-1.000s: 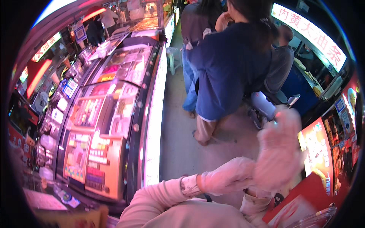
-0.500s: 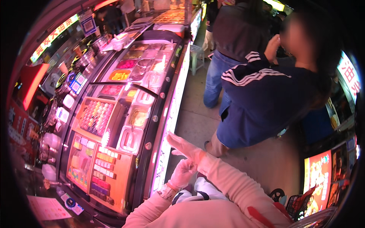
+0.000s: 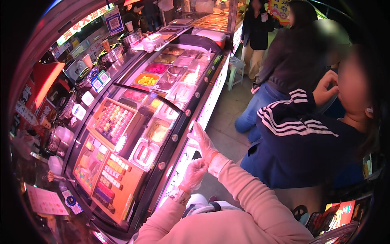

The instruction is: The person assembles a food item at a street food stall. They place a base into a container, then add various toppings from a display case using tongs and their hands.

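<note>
Clear disposable gloves (image 3: 209, 151) are worn on both hands, beside the long food display case (image 3: 168, 151). Within the case, a wooden tray (image 3: 131, 179) is fitted at the near end, laid with rows of coloured blocks (image 3: 111, 182); metal pans (image 3: 150, 163) are set beside and beyond it. The right hand (image 3: 205, 146) is extended, its fingers straightened and slightly apart. The left hand (image 3: 194, 175) is placed at the right wrist, its fingers curled together; whether the glove's cuff is clamped cannot be told.
</note>
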